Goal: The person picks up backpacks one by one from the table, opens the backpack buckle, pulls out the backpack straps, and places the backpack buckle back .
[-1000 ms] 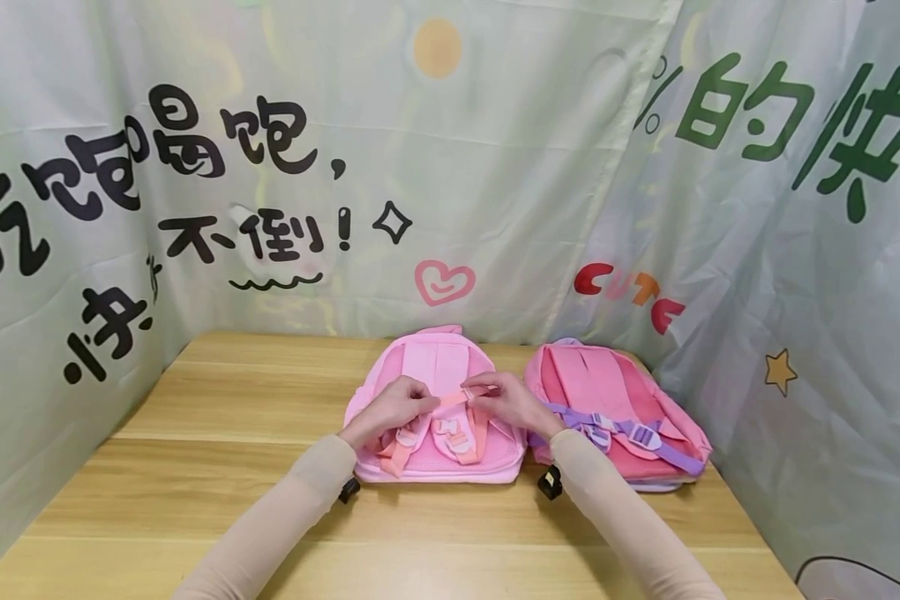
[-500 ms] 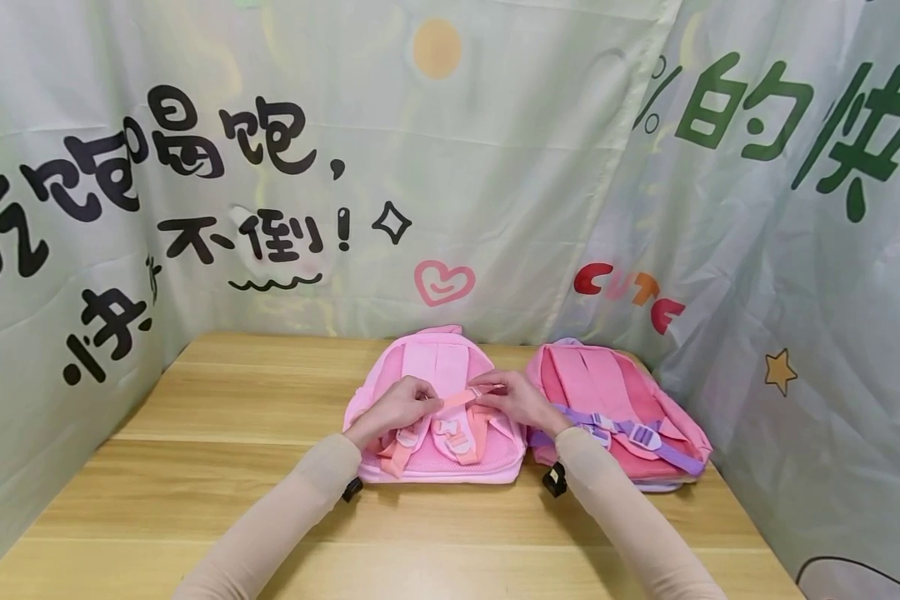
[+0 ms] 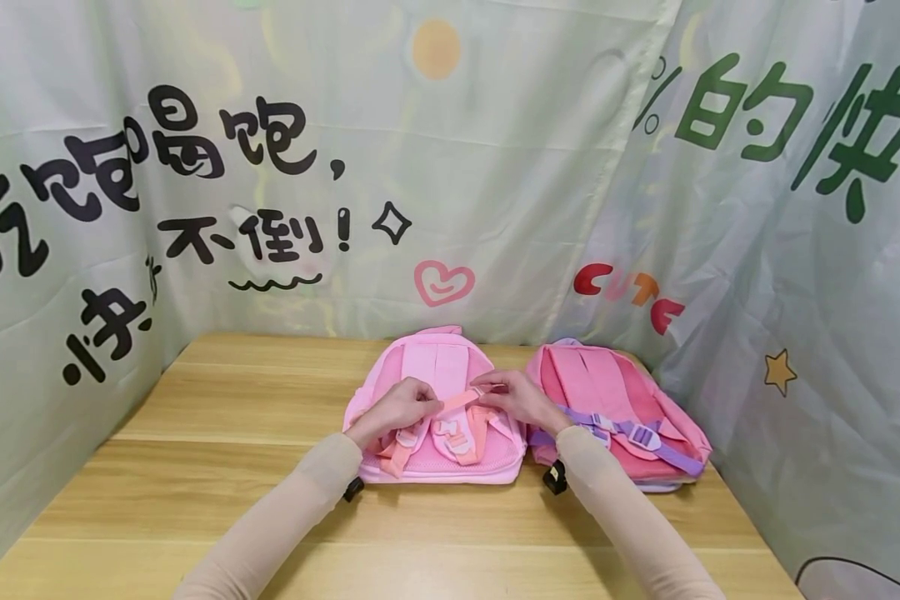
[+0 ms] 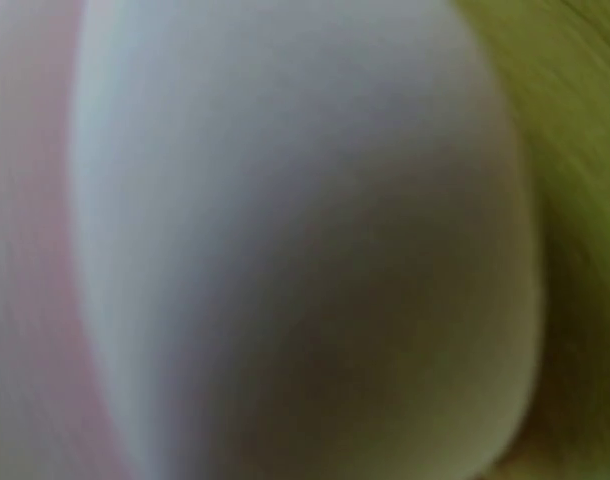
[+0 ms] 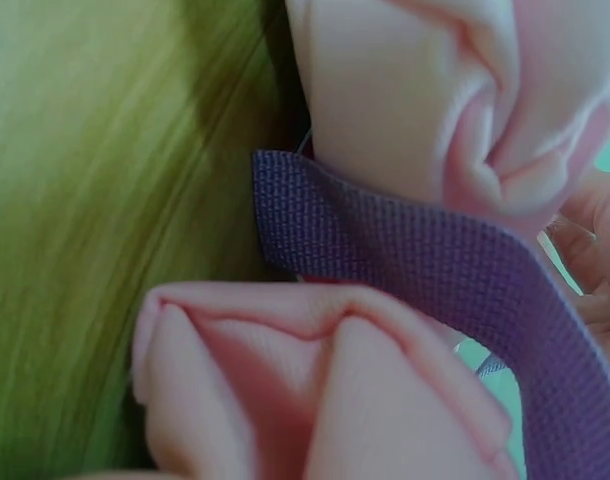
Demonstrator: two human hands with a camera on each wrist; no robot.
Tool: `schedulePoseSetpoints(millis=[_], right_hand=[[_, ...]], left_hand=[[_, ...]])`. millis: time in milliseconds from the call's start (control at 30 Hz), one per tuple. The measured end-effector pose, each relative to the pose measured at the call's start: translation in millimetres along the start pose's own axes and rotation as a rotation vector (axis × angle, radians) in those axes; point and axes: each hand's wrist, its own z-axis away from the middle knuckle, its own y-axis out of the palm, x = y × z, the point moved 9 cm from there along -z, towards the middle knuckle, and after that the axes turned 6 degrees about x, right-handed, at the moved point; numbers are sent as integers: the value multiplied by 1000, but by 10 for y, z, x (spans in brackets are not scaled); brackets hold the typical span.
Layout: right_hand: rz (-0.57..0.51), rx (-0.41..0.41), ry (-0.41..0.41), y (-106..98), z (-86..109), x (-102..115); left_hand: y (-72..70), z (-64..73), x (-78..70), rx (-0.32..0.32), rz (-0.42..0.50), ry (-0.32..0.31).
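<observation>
A light pink backpack (image 3: 435, 358) lies on the table with its shoulder-strap side up. My left hand (image 3: 399, 410) pinches one end of a coral chest strap (image 3: 460, 402) stretched across its middle. At the strap's other end, by a small pale buckle, my right hand (image 3: 522, 398) grips with thumb and fingers. Two coral adjuster straps with plastic buckles (image 3: 450, 427) hang below. Part of the right hand (image 5: 590, 240) shows at the edge of the right wrist view, behind purple webbing (image 5: 395, 235). A blurred pale surface fills most of the left wrist view.
To the right, close beside the first bag, lies a deeper pink backpack (image 3: 588, 371) with purple straps (image 3: 671, 456). Both rest on a wooden table (image 3: 270, 467). Printed fabric curtains (image 3: 495, 208) stand around its back and sides.
Both hands have shifted slightly to the right and the chest strap between them has slid a little the same way. Over the last half second they hold nearly still.
</observation>
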Motion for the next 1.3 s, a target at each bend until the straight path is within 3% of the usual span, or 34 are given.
schedulePoseSetpoints(millis=[667,933,1133,1300], right_hand=[[29,16,0,15,10,-55],[55,41,23,40,-5,-93],[34,37,11,31,-3,-58],[5,33,49,9,19,-70]], left_hand=[[4,-15,-3,5,19,22],[-12,-23,-10,-25,25,56],[-50,-13,-37,-49,14,95],[-120,23,-80,-77,7,114]])
